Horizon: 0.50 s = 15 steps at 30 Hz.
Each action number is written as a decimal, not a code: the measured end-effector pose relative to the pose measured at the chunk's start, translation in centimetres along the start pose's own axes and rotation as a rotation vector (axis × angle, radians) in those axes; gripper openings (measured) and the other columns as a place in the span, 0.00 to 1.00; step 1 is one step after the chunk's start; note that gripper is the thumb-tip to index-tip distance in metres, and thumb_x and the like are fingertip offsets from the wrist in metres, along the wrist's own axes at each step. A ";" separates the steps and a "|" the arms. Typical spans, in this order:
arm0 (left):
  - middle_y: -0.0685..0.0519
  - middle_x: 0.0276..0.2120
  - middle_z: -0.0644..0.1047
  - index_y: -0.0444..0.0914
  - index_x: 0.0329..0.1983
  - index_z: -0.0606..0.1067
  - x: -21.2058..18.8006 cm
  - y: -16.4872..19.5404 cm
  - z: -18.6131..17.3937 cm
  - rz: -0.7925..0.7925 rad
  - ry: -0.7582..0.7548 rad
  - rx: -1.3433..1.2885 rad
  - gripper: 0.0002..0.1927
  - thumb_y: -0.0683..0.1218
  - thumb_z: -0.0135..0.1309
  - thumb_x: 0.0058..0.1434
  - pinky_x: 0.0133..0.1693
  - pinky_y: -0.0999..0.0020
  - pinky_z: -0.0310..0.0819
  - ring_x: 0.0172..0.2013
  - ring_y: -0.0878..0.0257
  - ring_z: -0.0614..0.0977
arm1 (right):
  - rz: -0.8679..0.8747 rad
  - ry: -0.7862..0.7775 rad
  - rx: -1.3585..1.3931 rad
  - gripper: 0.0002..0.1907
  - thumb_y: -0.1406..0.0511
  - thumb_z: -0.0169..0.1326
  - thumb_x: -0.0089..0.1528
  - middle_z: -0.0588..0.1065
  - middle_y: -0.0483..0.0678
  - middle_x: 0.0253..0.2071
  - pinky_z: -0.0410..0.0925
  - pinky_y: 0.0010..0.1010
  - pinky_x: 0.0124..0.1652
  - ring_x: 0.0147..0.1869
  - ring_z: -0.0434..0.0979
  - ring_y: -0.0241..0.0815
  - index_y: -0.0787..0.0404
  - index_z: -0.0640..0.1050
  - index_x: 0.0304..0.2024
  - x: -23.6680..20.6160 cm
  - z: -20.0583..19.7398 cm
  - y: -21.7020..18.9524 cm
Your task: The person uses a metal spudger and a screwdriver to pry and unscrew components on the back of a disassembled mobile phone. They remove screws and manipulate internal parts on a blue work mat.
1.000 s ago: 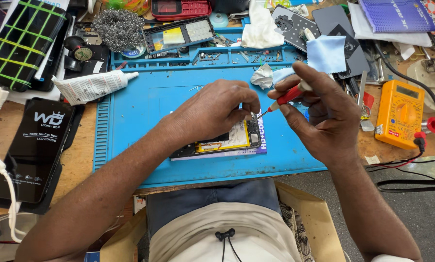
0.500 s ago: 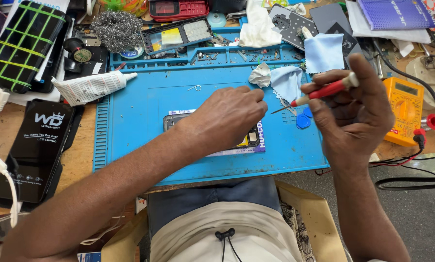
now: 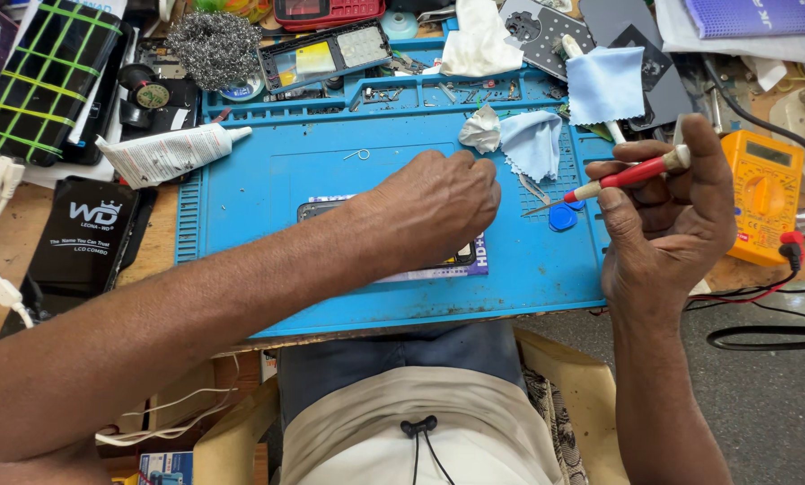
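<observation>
- Right now everything is sitting around the blue work mat, so that is serving as our landmark.
- Left hand is reaching across the middle of the mat, fingers curled together and pressing down on a phone lying flat there; whether it is actually pinching anything underneath, I cannot tell.
- Right hand is hovering at the mat's right edge, fingers clamped on a red-handled screwdriver, tip pointing left over the mat.
- Just below that tip, a blue pick is lying on the mat.
- Near the mat's upper right, a light blue cloth and a crumpled white tissue are resting side by side.
- Off the right edge, a yellow multimeter is sitting on the bench.
- Off the left edge, a white tube is lying, nozzle pointing toward the mat.
</observation>
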<state>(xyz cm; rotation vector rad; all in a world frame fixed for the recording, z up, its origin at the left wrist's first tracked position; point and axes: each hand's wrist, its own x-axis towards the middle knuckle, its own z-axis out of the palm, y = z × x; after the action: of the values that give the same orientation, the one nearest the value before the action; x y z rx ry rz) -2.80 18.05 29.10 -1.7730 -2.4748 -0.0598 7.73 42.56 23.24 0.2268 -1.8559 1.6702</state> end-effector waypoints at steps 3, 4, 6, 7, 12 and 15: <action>0.43 0.33 0.74 0.32 0.34 0.73 -0.1 -1.0 1.1 -0.035 0.049 -0.213 0.05 0.40 0.53 0.61 0.40 0.49 0.76 0.37 0.47 0.79 | -0.026 -0.025 -0.019 0.32 0.82 0.57 0.75 0.75 0.56 0.58 0.77 0.32 0.57 0.57 0.81 0.45 0.60 0.61 0.76 -0.1 -0.6 0.4; 0.43 0.34 0.74 0.32 0.34 0.72 -0.2 -1.4 1.0 -0.006 0.094 -0.242 0.05 0.41 0.53 0.60 0.41 0.49 0.75 0.37 0.46 0.79 | -0.020 -0.022 -0.005 0.33 0.83 0.57 0.75 0.74 0.55 0.59 0.77 0.31 0.57 0.57 0.81 0.44 0.60 0.61 0.76 -0.1 -0.6 0.7; 0.43 0.34 0.74 0.33 0.34 0.70 -0.7 -2.1 0.0 0.028 0.184 -0.286 0.07 0.42 0.54 0.58 0.42 0.50 0.75 0.38 0.45 0.79 | 0.052 -0.002 -0.043 0.29 0.81 0.55 0.75 0.75 0.54 0.58 0.73 0.28 0.55 0.55 0.79 0.41 0.62 0.63 0.75 -0.4 -1.1 1.4; 0.44 0.35 0.74 0.34 0.35 0.70 -1.4 -2.7 -1.0 0.013 0.185 -0.309 0.06 0.42 0.53 0.60 0.43 0.50 0.74 0.38 0.46 0.79 | 0.119 0.011 -0.093 0.26 0.79 0.54 0.75 0.75 0.54 0.58 0.71 0.26 0.53 0.53 0.77 0.38 0.64 0.65 0.73 -0.5 -1.5 1.9; 0.47 0.36 0.74 0.37 0.39 0.71 -7.7 -7.0 -6.6 -0.175 0.159 -0.229 0.07 0.44 0.55 0.61 0.39 0.51 0.73 0.37 0.49 0.78 | 0.123 -0.098 -0.046 0.13 0.63 0.47 0.78 0.72 0.47 0.58 0.63 0.29 0.66 0.61 0.70 0.33 0.64 0.73 0.60 0.2 -4.0 7.3; 0.48 0.36 0.73 0.37 0.38 0.71 -12.3 -8.6 -7.1 -0.395 0.028 -0.164 0.05 0.44 0.51 0.65 0.42 0.51 0.73 0.39 0.50 0.78 | 0.142 -0.132 -0.121 0.12 0.63 0.45 0.81 0.71 0.48 0.58 0.62 0.29 0.62 0.58 0.69 0.36 0.66 0.71 0.57 -0.4 -5.3 10.4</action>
<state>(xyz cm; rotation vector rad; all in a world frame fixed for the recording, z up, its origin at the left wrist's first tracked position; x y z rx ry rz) -6.66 3.08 35.10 -1.2905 -2.8298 -0.3217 4.47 49.37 14.36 0.1615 -2.1071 1.6637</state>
